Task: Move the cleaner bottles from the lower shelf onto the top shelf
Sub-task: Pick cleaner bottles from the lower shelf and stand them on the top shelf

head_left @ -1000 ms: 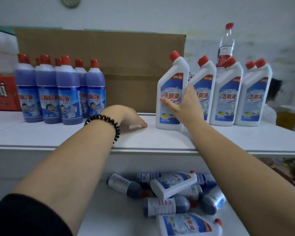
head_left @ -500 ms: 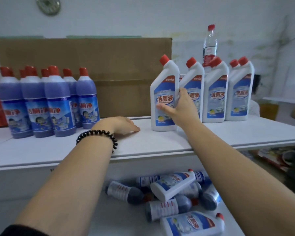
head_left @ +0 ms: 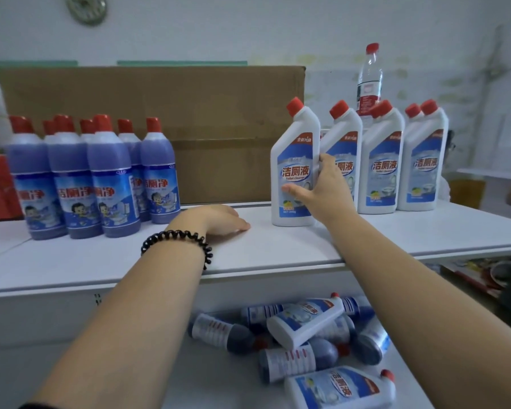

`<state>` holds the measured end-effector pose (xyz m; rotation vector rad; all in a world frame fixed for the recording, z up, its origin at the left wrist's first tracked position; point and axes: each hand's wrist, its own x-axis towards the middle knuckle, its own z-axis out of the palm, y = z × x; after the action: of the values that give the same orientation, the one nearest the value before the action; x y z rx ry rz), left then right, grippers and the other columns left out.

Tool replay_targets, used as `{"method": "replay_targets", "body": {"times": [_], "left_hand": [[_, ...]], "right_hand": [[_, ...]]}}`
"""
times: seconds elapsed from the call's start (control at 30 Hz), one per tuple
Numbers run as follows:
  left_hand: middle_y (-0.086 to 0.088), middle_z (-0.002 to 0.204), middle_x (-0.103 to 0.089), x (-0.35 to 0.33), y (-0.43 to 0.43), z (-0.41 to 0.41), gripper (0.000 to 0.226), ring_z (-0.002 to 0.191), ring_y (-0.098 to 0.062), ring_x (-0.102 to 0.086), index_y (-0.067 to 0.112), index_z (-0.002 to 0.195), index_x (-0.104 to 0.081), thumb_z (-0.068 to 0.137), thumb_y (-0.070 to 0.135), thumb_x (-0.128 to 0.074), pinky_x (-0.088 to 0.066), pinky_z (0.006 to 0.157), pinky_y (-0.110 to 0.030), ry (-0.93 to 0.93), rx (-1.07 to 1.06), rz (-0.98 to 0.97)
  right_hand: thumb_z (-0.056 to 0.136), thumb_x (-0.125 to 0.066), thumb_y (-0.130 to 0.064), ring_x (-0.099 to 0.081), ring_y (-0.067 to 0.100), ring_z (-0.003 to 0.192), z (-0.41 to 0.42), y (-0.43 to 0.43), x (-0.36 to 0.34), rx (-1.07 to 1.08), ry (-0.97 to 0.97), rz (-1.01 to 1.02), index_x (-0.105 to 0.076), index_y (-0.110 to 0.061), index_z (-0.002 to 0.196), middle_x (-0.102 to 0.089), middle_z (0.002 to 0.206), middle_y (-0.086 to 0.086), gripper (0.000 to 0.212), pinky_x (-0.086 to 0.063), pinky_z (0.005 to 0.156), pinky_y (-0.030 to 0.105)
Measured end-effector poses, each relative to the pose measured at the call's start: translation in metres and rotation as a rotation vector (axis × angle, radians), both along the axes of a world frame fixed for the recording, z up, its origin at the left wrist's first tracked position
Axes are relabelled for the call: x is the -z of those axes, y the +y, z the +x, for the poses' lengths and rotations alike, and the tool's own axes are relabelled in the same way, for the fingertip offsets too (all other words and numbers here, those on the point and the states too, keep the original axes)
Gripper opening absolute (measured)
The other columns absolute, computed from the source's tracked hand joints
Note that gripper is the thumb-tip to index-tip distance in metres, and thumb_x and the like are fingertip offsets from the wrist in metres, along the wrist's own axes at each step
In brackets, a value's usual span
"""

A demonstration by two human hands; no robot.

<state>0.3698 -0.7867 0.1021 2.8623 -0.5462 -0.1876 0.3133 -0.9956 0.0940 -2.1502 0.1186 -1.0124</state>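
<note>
Several cleaner bottles (head_left: 304, 323) lay sideways on the lower shelf (head_left: 207, 385), directly below the right hand (head_left: 322, 190), whose fingers (head_left: 325, 162) clasped an upright white bottle (head_left: 292, 149) on the top shelf (head_left: 278, 252); left hand (head_left: 216, 215) rested loose.

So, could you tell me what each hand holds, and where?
The right hand grips the upright white cleaner bottle around its labelled middle; the left hand rests on the top shelf, holding nothing.
</note>
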Motion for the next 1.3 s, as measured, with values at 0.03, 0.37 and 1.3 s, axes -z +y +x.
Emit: {"method": "replay_targets", "body": {"times": [0.03,0.37,1.3], "left_hand": [[0.006,0.16,-0.035,0.0,0.0,0.0,0.058,0.146,-0.019,-0.032,0.026,0.148,-0.046,0.099,0.056,-0.046,-0.023,0.117,-0.041,-0.001,0.003,0.001],[0.005,0.162,-0.032,0.001,0.0,0.0,0.059,0.147,-0.019,-0.03,0.022,0.152,-0.041,0.101,0.052,-0.045,-0.021,0.118,-0.038,0.007,0.008,-0.017],[0.004,0.161,-0.034,0.01,-0.001,0.016,0.059,0.146,-0.02,-0.032,0.021,0.149,-0.046,0.1,0.055,-0.043,-0.022,0.12,-0.041,-0.026,0.045,0.002]], "right_hand": [[0.079,-0.081,-0.041,-0.059,0.02,0.119,0.001,0.0,0.0,0.013,0.003,-0.01,-0.042,-0.023,0.132,-0.058,0.13,-0.001,0.068,-0.052,0.1,0.047],[0.083,-0.075,-0.048,-0.055,0.023,0.121,0.008,-0.001,-0.003,0.149,0.056,-0.124,-0.039,-0.021,0.136,-0.052,0.131,0.005,0.07,-0.05,0.101,0.045],[0.08,-0.074,-0.058,-0.057,0.024,0.118,0.011,0.009,0.006,0.292,0.187,-0.146,-0.032,-0.014,0.136,-0.05,0.129,0.006,0.083,-0.054,0.097,0.046]]}}
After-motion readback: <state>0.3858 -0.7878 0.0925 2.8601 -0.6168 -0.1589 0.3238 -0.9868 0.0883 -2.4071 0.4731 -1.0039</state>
